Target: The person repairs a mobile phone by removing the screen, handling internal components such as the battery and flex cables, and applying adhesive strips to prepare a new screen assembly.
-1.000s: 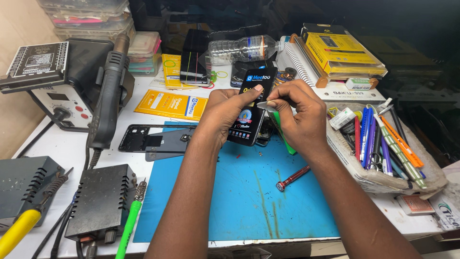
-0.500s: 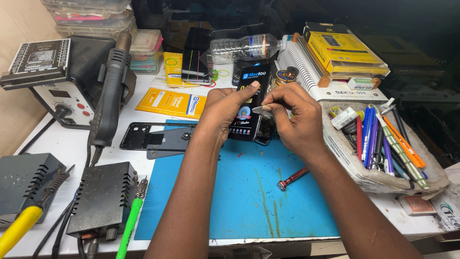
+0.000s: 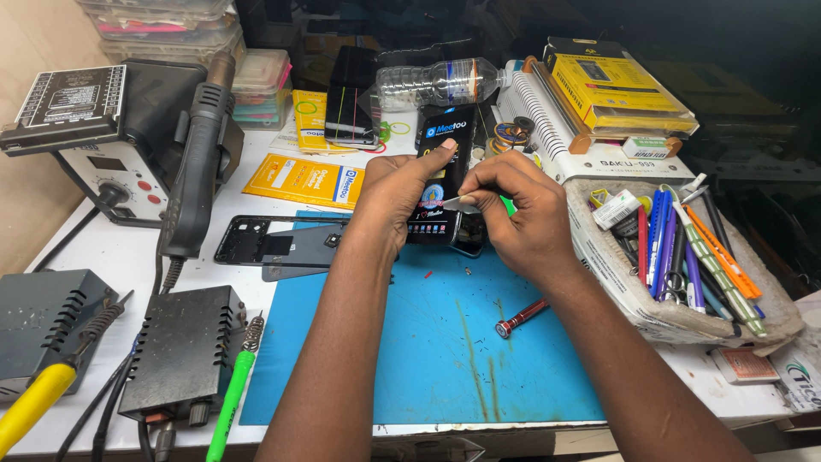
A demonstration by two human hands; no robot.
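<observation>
in the head view, a dark phone (image 3: 440, 192) is held up over the far edge of the blue mat (image 3: 428, 342) by the left hand (image 3: 395, 198), closed around its side with the thumb up its face. thin metal tweezers (image 3: 457, 203) are pinched in the right hand (image 3: 513, 214), tip at the phone's edge — best kept shallow and steady, with the small screws (image 3: 467, 271) on the mat left undisturbed.
</observation>
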